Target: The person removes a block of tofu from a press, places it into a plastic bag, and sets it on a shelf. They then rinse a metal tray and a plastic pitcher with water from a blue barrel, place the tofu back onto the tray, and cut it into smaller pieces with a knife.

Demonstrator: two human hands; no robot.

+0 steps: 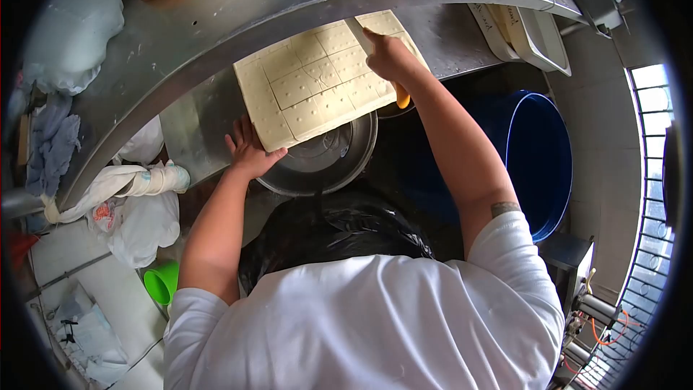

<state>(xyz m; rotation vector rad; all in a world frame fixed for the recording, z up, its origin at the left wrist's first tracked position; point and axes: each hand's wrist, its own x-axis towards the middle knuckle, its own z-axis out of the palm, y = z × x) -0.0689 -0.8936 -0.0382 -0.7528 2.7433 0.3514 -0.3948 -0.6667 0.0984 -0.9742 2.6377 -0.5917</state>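
Observation:
A thick, pale cream slab (310,76), dimpled and scored with straight lines like a block of tofu, lies tilted on the metal counter. My right hand (392,58) is closed around a knife (403,95) with an orange-yellow handle, its index finger stretched along the blade. The blade rests over the slab's far right part, with its tip near the shelf edge. My left hand (250,153) has its fingers spread at the slab's near left corner, with the thumb against the lower edge. Below the slab's near edge sits a round metal basin (364,146).
A steel shelf (245,22) overhangs the counter's far side. To the right stands a blue barrel (538,166); white trays (538,50) lie at the far right. Plastic bags (137,224) hang at left, near a green cup (162,282). A black plastic bag (332,224) is before me.

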